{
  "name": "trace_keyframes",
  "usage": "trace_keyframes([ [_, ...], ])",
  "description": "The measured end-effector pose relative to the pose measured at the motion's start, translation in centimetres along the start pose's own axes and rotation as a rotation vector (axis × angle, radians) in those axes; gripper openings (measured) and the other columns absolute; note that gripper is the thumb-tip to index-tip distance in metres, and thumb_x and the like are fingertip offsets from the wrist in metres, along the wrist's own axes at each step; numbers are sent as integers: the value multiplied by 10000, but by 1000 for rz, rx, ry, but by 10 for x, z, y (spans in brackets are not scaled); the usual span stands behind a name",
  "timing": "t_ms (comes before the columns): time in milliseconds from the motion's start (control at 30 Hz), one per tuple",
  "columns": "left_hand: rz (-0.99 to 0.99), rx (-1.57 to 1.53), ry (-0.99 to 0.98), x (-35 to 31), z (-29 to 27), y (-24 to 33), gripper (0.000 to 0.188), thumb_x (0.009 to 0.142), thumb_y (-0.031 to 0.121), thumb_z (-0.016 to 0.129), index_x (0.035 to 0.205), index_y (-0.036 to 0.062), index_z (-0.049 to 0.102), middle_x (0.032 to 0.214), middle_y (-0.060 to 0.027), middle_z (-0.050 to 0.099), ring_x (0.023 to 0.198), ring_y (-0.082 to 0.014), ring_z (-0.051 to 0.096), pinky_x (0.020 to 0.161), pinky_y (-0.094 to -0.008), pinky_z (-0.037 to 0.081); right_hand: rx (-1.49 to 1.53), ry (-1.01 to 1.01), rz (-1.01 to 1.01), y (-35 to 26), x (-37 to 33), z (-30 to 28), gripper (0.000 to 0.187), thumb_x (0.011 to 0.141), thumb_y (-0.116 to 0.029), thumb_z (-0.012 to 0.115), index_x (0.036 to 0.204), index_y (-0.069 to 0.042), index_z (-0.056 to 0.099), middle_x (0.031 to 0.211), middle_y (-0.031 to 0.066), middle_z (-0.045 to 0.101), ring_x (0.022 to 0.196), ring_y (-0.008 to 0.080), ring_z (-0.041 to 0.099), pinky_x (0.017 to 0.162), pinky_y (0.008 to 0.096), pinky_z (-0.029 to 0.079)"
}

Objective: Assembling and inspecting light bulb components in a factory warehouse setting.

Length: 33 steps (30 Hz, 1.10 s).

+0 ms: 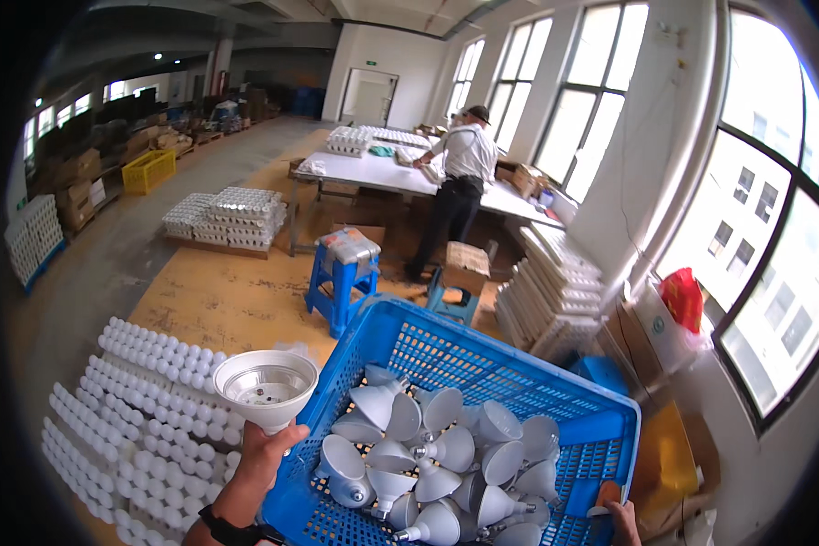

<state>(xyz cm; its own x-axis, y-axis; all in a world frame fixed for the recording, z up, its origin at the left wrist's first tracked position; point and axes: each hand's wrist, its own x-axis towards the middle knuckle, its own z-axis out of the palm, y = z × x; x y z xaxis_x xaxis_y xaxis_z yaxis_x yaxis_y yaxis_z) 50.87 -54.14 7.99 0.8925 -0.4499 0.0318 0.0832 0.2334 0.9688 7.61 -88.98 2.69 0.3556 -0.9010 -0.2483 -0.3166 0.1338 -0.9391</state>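
My left hand [262, 455], with a black band at the wrist, is closed round the narrow neck of a white reflector lamp housing [266, 387]. Its wide mouth faces up, showing a silvery inside with small parts at the bottom. Beside it stands a blue plastic crate [482, 341] with slotted walls. Many grey-white, cone-shaped lamp housings [450, 448] lie jumbled inside, some with their screw bases showing. My right hand [624, 520] grips the crate's right side near the rim; its fingers are partly hidden, and something orange-brown shows at them.
Rows of white round bulbs [168, 400] cover the floor at left. Beyond the crate are a blue stool [341, 282], stacked trays [555, 291] and a long table [373, 170], where another person [469, 155] stands. Cartons and a yellow container [669, 455] line the right wall.
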Motion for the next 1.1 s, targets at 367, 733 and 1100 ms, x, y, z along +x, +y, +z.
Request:
trace_keyframes([
  [367,62,36,16,306,65,-25,206,673,61,634,864,56,557,763,21,505,708,-65,465,650,-218,376,7,-15,79,-91,250,150,354,800,-208,562,1100,-20,573,946,41,607,815,141,581,689,267,462],
  [733,106,50,255,576,114,-106,283,644,55,643,913,33,557,791,-13,539,715,-94,513,643,-235,418,-51,-250,-194,-154,622,285,294,749,-155,515,987,10,565,796,58,602,682,152,591,618,272,472],
  [1100,236,-116,761,749,81,-113,319,708,98,569,1002,30,467,812,-42,498,730,-126,514,647,-243,441,-379,-604,-288,-334,902,558,283,775,-147,569,1000,25,568,861,47,602,797,124,559,720,262,448],
])
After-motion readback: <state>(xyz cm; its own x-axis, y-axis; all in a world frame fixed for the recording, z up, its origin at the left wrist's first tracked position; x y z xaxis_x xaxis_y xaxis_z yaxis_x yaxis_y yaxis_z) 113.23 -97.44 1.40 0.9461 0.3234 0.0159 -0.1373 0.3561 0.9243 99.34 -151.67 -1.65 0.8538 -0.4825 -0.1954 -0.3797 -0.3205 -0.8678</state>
